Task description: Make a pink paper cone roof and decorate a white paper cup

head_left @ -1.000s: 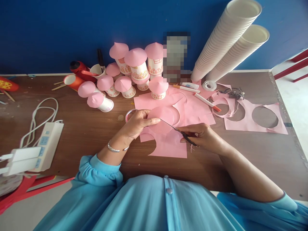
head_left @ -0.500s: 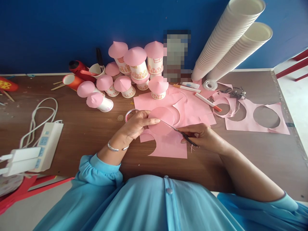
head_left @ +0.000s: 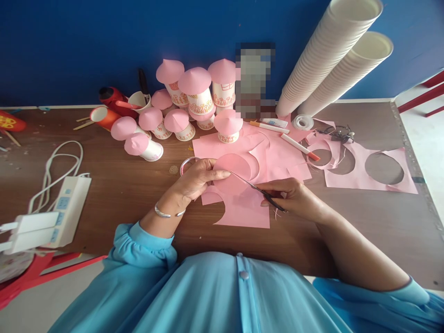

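Observation:
My left hand (head_left: pixel 203 178) pinches the left edge of a round pink paper disc (head_left: pixel 234 165) between thumb and fingers. My right hand (head_left: pixel 287 194) grips a pair of scissors (head_left: pixel 258 188) with dark handles. Their thin blades lie across the disc and reach to its middle, close to my left thumb tip. Beneath the disc lies a cut sheet of pink paper (head_left: pixel 246 212) with a curved piece gone from its side. More pink paper (head_left: pixel 287 164) is spread just behind.
Several cups with pink cone roofs (head_left: pixel 194 83) stand at the back. Two tall stacks of paper cups (head_left: pixel 326 60) lean against the blue wall. Markers (head_left: pixel 300 146), a tape roll (head_left: pixel 303 122) and paper offcuts (head_left: pixel 371 185) lie right; a power strip (head_left: pixel 71 208) lies left.

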Motion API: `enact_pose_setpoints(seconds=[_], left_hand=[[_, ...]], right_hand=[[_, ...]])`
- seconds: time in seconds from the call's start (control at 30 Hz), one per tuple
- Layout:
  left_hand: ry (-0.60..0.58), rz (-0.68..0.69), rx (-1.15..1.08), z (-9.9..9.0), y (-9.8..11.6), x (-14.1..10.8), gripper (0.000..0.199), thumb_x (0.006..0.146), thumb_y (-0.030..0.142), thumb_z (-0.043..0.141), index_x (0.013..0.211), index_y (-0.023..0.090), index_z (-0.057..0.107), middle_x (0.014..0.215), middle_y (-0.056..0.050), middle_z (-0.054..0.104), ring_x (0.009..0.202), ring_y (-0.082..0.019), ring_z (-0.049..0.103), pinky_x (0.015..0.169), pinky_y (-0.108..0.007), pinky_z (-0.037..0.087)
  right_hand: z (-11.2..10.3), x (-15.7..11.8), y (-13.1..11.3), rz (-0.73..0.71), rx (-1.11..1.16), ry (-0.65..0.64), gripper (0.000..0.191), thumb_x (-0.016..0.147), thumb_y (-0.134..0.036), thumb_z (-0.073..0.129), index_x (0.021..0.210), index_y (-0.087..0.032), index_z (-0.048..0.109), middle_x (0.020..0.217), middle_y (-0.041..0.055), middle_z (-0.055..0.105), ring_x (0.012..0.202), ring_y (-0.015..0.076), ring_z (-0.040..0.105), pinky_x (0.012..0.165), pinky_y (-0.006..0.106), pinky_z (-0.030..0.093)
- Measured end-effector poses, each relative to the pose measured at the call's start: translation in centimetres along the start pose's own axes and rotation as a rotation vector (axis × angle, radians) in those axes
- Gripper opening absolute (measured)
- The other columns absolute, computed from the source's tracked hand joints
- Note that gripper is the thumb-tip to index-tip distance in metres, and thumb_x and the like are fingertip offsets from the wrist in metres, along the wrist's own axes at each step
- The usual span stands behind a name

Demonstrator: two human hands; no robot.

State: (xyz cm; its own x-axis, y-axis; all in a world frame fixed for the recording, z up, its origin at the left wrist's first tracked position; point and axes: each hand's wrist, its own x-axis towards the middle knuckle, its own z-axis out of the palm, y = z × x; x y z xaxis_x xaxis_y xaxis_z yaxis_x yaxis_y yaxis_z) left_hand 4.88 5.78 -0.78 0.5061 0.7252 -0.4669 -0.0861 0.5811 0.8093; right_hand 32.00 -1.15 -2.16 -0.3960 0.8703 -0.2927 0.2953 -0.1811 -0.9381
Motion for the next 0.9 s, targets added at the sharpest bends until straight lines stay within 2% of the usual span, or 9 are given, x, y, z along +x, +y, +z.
enact_pose_setpoints(seconds=[0.1,0.27,0.43,0.63,0.9], left_hand=[[0.0,-0.002,0.006,-0.01,-0.04,0.01,0.029,0.065,0.034,0.091,0.077,0.011,0.077,0.071,-0.003,0.072,0.069,-0.014,0.067,0.069,-0.026,0.054],[0.017,0.009,0.001,0.12,-0.06,0.0,0.027,0.066,0.032,0.09,0.077,0.012,0.076,0.07,-0.002,0.069,0.067,-0.014,0.065,0.067,-0.026,0.052],[-0.008,-0.004,-0.006,0.0,-0.14,0.11,0.028,0.065,0.033,0.09,0.076,0.011,0.076,0.072,-0.003,0.071,0.068,-0.014,0.066,0.067,-0.026,0.053],[-0.029,-0.008,-0.037,-0.07,-0.27,0.11,0.028,0.066,0.031,0.091,0.081,0.012,0.078,0.075,-0.003,0.073,0.073,-0.015,0.068,0.07,-0.026,0.055],[-0.028,-0.012,-0.053,-0.07,-0.32,0.08,0.027,0.065,0.031,0.091,0.078,0.012,0.077,0.075,-0.004,0.074,0.071,-0.014,0.067,0.068,-0.025,0.055]], right_hand=[[0.01,0.01,-0.12,0.005,0.004,-0.009,0.044,0.086,-0.033,0.072,0.127,-0.016,0.077,0.09,0.007,0.083,0.07,0.0165,0.074,0.061,0.024,0.062],[0.03,-0.02,0.49,0.008,0.001,-0.018,0.043,0.088,-0.032,0.071,0.129,-0.02,0.076,0.1,0.007,0.084,0.076,0.0189,0.077,0.062,0.026,0.063],[0.0,-0.04,0.65,0.011,-0.024,-0.016,0.043,0.088,-0.032,0.07,0.129,-0.021,0.076,0.1,0.0069,0.084,0.078,0.0202,0.078,0.064,0.027,0.063],[0.05,-0.01,-0.13,-0.005,-0.032,-0.013,0.044,0.087,-0.032,0.071,0.127,-0.017,0.077,0.085,0.0063,0.083,0.064,0.0144,0.07,0.06,0.025,0.061],[0.02,-0.09,-0.16,-0.006,-0.031,-0.018,0.044,0.086,-0.03,0.071,0.128,-0.016,0.076,0.083,0.0061,0.082,0.055,0.0103,0.063,0.057,0.023,0.059]])
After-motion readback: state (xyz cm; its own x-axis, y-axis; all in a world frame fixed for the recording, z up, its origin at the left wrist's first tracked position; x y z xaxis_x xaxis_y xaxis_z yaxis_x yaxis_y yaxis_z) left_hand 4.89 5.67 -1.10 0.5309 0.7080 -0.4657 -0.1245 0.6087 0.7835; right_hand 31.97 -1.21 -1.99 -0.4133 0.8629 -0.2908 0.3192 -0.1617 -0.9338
